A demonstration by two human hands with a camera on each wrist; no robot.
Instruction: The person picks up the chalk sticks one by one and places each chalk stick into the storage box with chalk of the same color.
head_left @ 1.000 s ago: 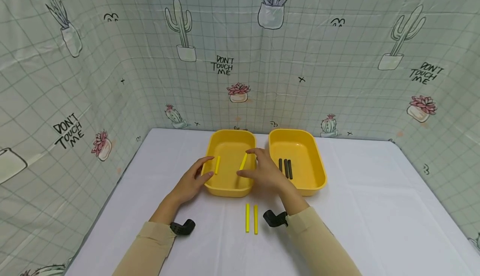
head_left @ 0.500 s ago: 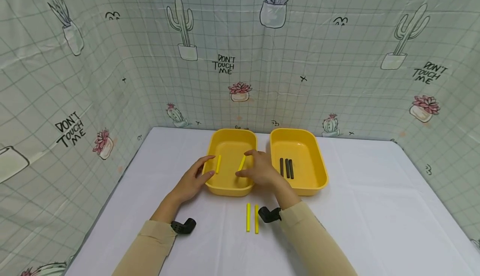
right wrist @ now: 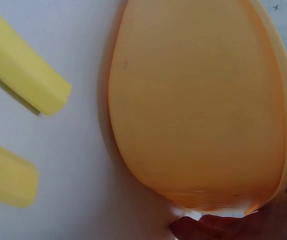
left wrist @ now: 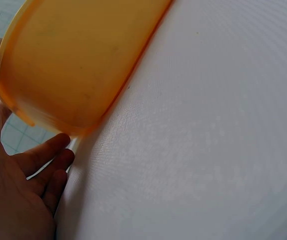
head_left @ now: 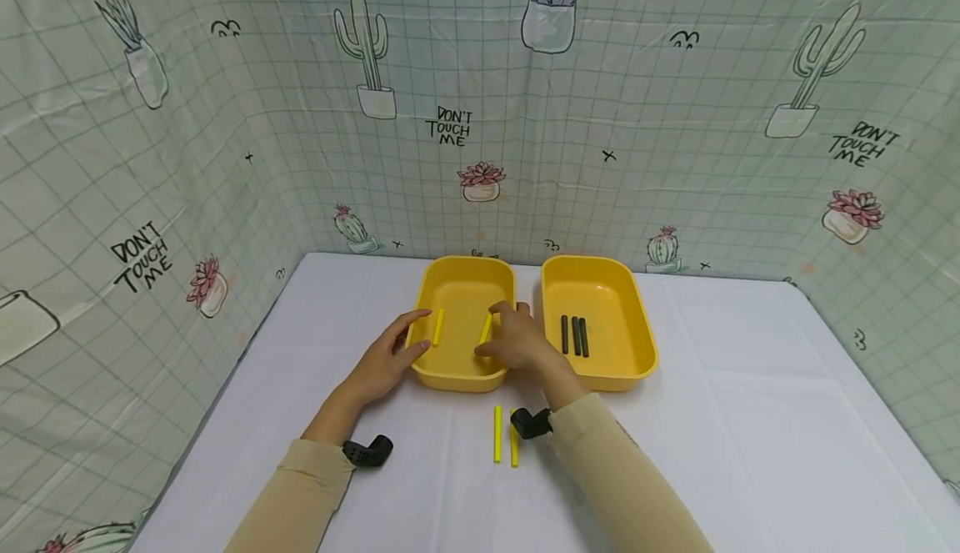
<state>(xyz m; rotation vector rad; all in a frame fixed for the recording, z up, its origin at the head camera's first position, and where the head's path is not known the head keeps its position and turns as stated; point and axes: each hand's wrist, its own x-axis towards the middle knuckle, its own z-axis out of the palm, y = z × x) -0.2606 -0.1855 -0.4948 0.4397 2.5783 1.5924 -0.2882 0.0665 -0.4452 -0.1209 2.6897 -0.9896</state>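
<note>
In the head view my left hand (head_left: 385, 361) grips the left wall of the left yellow tray (head_left: 465, 384). Its thumb and index finger lie over the rim; in the left wrist view the other fingers (left wrist: 53, 155) are outside, below the tray. My right hand (head_left: 521, 340) reaches over the opposite wall and pinches a yellow stick (head_left: 486, 330) between thumb and index fingertips, low inside the tray; how firmly is hidden. A second yellow stick (head_left: 438, 328) lies in the tray near my left fingertips. Other right fingers (right wrist: 218, 227) show outside the wall in the right wrist view.
Another yellow tray (head_left: 645, 353) stands at the right, holding several black sticks (head_left: 576, 336). Two yellow sticks, a left one (head_left: 497, 434) and a right one (head_left: 514, 453) partly covered by the wrist camera (head_left: 530, 424), lie on the white tabletop (head_left: 750, 419). Patterned cloth (head_left: 585, 136) hangs behind.
My right wrist and forearm have swung left, and the right wrist camera now covers part of a loose stick. The pinched stick has shifted slightly left and down. My left hand has stayed put.
</note>
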